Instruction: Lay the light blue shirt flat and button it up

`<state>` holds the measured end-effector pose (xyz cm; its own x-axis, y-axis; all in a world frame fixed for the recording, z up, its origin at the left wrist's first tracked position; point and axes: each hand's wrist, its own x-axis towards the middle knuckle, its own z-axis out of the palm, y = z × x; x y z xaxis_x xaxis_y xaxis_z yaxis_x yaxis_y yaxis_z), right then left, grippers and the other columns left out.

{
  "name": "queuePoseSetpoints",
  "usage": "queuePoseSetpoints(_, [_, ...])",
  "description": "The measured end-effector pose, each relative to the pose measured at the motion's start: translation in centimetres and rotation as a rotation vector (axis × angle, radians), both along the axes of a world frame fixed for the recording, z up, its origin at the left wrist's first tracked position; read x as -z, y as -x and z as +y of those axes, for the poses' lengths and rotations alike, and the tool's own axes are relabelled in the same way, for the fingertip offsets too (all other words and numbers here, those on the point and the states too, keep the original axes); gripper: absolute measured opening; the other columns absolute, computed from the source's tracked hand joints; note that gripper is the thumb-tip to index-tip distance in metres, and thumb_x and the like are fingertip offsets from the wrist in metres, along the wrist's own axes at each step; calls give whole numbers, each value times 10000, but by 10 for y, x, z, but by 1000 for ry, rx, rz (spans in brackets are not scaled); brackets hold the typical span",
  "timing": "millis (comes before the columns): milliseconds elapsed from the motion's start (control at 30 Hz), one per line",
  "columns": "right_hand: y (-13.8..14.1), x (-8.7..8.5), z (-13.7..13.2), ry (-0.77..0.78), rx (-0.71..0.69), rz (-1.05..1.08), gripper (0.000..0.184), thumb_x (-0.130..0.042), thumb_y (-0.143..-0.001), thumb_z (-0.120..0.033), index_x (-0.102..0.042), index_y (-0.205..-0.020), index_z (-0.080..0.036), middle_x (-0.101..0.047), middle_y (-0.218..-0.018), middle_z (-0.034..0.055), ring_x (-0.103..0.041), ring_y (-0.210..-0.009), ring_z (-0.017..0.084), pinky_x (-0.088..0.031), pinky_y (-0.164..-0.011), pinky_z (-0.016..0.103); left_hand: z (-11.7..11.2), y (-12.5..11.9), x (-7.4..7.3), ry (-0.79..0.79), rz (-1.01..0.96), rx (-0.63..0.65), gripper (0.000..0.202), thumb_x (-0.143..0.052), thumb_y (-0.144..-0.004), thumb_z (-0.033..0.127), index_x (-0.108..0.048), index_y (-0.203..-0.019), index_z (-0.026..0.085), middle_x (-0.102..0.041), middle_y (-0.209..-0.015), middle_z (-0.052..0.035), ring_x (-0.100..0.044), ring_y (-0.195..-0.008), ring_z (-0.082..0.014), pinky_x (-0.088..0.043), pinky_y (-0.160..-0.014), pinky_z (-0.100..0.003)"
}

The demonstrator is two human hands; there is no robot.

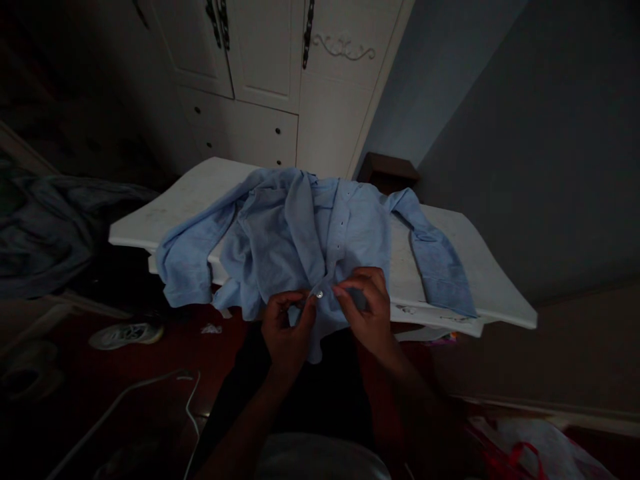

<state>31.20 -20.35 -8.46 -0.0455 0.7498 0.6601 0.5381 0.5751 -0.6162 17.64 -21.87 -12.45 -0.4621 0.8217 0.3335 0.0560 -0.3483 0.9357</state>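
Observation:
A light blue long-sleeved shirt (pixel 275 227) lies spread over a white table (pixel 185 193), its lower hem hanging past the front edge. One sleeve (pixel 193 260) reaches out to the left, the other sleeve (pixel 443 267) to the right. At the lower front my left hand (pixel 289 327) pinches the shirt's edge beside a small pale button (pixel 319 294). Just right of that button, my right hand (pixel 365 307) has thumb and forefinger pinched at the shirt's other front edge. Buttonholes run up the placket above the hands.
Behind the table stands a white wardrobe (pixel 265 73) with drawers. A brown box (pixel 390 170) is at the back right. On the dark red floor are a shoe (pixel 127 335) and a white cable (pixel 120 407). A plastic bag (pixel 540 443) lies at lower right. Dark clothing is piled on the left.

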Motion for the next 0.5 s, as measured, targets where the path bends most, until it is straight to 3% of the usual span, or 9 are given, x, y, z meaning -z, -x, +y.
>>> queuePoseSetpoints(133, [9, 8, -20, 276, -70, 154, 83, -634, -877, -249, -690, -819, -231, -636, -775, 15, -599, -737, 156, -489, -664, 294, -4, -5, 4, -25, 3, -3, 169, -742, -754, 266, -613, -828, 186, -684, -763, -4, -663, -699, -126, -550, -653, -249])
queuePoseSetpoints(300, [18, 19, -25, 551, -57, 409, 124, -660, -846, -321, -735, -843, -222, -714, -796, 11, -640, -729, 157, -510, -664, 281, -9, -4, 11, -27, 55, -6, 152, -735, -761, 248, -628, -852, 192, -686, -792, -5, -665, -716, -129, -530, -618, -233])
queuePoseSetpoints(500, [22, 22, -21, 618, -14, 547, 170, -673, -798, -371, -725, -766, -212, -681, -673, -2, -602, -615, 147, -485, -561, 259, -8, 5, 11, 62, 115, 79, 181, -735, -759, 291, -642, -874, 187, -687, -788, -17, -659, -686, -132, -470, -506, -193])
